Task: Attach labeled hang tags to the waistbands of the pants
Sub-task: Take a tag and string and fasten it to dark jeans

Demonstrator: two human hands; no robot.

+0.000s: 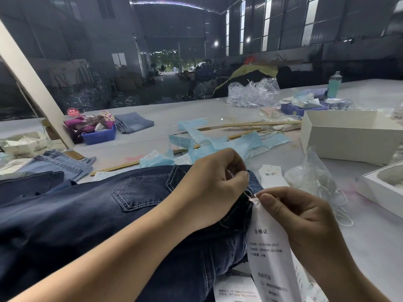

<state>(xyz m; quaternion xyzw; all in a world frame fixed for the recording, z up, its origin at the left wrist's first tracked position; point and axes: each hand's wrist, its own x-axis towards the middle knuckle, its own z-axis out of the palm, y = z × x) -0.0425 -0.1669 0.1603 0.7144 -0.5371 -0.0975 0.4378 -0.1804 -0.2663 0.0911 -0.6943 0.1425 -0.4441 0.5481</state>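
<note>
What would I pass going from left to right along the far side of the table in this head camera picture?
Blue bin → folded light jeans → crumpled clear plastic bags → teal bottle.

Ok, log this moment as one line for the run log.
step: tying tag | left hand: pinching string at dark blue denim pants waistband | right hand: pinching top of white paper hang tag | tag: not yet hanging free

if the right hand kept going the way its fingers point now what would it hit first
Its fingertips on the right hand point left, toward the left hand at the dark jeans waistband. Probably the left hand's fingers first, though depth is unclear.
</note>
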